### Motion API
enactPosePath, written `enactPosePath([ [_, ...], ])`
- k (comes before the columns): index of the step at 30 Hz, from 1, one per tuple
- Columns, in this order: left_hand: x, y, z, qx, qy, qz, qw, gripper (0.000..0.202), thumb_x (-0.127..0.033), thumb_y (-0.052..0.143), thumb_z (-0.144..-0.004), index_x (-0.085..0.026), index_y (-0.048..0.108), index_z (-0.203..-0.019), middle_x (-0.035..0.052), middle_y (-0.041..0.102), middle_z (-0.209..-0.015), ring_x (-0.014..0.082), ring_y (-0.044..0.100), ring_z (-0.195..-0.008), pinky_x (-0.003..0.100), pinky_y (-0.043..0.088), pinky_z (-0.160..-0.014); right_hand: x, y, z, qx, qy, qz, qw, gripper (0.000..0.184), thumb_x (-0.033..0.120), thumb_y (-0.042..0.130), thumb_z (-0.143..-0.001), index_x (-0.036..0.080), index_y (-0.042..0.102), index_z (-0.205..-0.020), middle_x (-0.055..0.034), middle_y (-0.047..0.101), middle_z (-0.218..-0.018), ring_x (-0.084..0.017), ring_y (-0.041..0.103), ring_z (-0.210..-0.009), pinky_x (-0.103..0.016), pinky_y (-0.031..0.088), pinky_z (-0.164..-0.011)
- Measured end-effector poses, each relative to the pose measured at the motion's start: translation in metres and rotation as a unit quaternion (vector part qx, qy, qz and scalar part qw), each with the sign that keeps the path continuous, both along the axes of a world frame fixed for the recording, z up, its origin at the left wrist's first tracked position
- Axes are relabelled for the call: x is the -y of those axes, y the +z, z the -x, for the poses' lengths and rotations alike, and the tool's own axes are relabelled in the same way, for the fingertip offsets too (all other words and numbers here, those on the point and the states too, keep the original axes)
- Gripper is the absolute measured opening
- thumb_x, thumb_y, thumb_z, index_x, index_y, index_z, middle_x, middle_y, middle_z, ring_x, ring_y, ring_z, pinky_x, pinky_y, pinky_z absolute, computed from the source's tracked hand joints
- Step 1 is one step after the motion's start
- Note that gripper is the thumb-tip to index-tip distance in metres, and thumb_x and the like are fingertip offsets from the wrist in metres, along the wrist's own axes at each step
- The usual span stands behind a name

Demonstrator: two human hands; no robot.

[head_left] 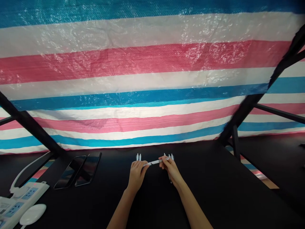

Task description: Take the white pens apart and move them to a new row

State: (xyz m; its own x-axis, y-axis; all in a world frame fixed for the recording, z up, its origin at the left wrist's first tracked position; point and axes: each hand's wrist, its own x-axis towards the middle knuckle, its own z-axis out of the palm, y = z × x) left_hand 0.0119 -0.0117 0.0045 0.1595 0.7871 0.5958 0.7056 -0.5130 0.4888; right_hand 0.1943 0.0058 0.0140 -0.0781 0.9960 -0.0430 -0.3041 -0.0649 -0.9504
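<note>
The left hand (pixel 136 176) and right hand (pixel 172 171) are both closed in a narrow pinch on a white pen (pixel 153 162), holding it crosswise between them just above the black counter (pixel 202 190). Small upright white tubes (pixel 138 157) stand just beyond the left hand, and more (pixel 170 156) beyond the right.

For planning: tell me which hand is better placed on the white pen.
Right, probably: the right hand pinches the white pen, while the left hand only meets its other end.
</note>
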Motion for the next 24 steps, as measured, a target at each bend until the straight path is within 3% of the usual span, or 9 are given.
enactPosePath([
  [6, 0.0006, 0.0025, 0.0008, 0.036, -0.001, 0.044, 0.998, 0.026, -0.032, 0.040, -0.091, -0.021, 0.063, -0.085, 0.0043, 0.067, -0.078, 0.0185, 0.059, -0.072, 0.034, 0.043, -0.073, 0.0020, 0.0025, 0.0028, 0.035, 0.005, -0.068, 0.997, 0.042, 0.060, 0.062, -0.071, 0.018, 0.065, -0.077, -0.0008, 0.060, -0.055, -0.013, 0.045, -0.048, -0.027, 0.035, -0.052],
  [12, 0.0013, 0.0053, -0.0008, 0.111, -0.008, 0.119, 0.987, 0.034, -0.035, 0.038, -0.090, -0.021, 0.067, -0.080, 0.0042, 0.070, -0.078, 0.0183, 0.060, -0.071, 0.029, 0.046, -0.066, 0.0015, -0.0019, 0.0039, 0.047, 0.005, -0.092, 0.995, 0.039, 0.058, 0.061, -0.073, 0.019, 0.062, -0.077, -0.0005, 0.060, -0.055, -0.014, 0.049, -0.049, -0.028, 0.037, -0.052],
  [16, 0.0008, 0.0055, -0.0006, 0.122, -0.001, 0.126, 0.984, 0.034, -0.037, 0.041, -0.089, -0.020, 0.068, -0.077, 0.0033, 0.068, -0.070, 0.0174, 0.060, -0.068, 0.027, 0.046, -0.062, 0.0018, -0.0022, 0.0050, 0.053, -0.004, -0.101, 0.993, 0.039, 0.059, 0.060, -0.074, 0.019, 0.061, -0.076, 0.0001, 0.058, -0.053, -0.013, 0.047, -0.047, -0.027, 0.035, -0.050],
  [21, 0.0002, 0.0032, 0.0013, 0.126, 0.017, 0.102, 0.987, 0.030, -0.038, 0.043, -0.088, -0.021, 0.068, -0.085, 0.0042, 0.068, -0.073, 0.0179, 0.060, -0.069, 0.027, 0.047, -0.062, 0.0027, 0.0017, 0.0007, 0.079, -0.015, -0.074, 0.994, 0.041, 0.054, 0.063, -0.073, 0.021, 0.058, -0.096, 0.0079, 0.040, -0.044, -0.010, 0.033, -0.041, -0.023, 0.023, -0.044],
  [24, 0.0004, 0.0030, 0.0019, 0.112, 0.011, 0.092, 0.989, 0.031, -0.037, 0.042, -0.089, -0.021, 0.067, -0.083, 0.0053, 0.068, -0.078, 0.0195, 0.060, -0.075, 0.030, 0.048, -0.067, 0.0016, 0.0035, -0.0022, 0.095, -0.037, -0.067, 0.992, 0.044, 0.061, 0.055, -0.076, 0.019, 0.059, -0.088, 0.0084, 0.032, -0.042, -0.009, 0.029, -0.039, -0.023, 0.020, -0.042],
])
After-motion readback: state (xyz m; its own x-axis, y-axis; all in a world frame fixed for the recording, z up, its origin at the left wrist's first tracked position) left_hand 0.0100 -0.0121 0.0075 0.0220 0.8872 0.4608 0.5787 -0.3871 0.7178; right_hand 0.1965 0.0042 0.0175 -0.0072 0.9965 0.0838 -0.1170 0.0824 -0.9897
